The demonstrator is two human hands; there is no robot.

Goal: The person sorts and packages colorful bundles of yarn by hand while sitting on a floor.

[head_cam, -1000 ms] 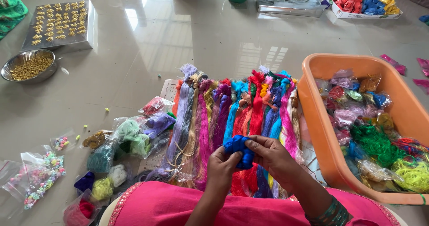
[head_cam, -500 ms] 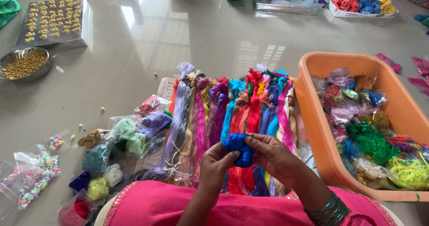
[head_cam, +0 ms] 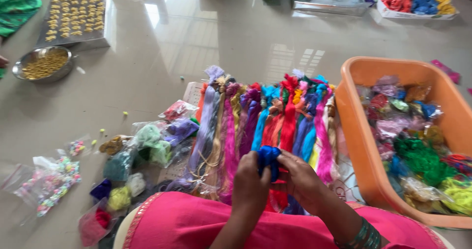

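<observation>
Both my hands meet low in the middle of the head view over a bundle of blue thread [head_cam: 268, 158]. My left hand [head_cam: 250, 186] pinches it from the left and my right hand [head_cam: 301, 180] grips it from the right. Just beyond lies a row of silk thread skeins [head_cam: 255, 118] in purple, pink, blue and red, side by side on the floor. My pink-clad lap [head_cam: 196, 224] fills the bottom edge.
An orange tub [head_cam: 361, 150] of bagged threads stands at right. Small plastic bags of thread [head_cam: 147, 145] and beads [head_cam: 49, 182] lie at left. Far left are a metal bowl of gold pieces [head_cam: 43, 64] and a tray of gold ornaments [head_cam: 73, 17]. A box of coloured threads [head_cam: 413, 0] sits top right.
My hands stay closed on the blue thread, working it slightly. The view has shifted a little downward and to the right.
</observation>
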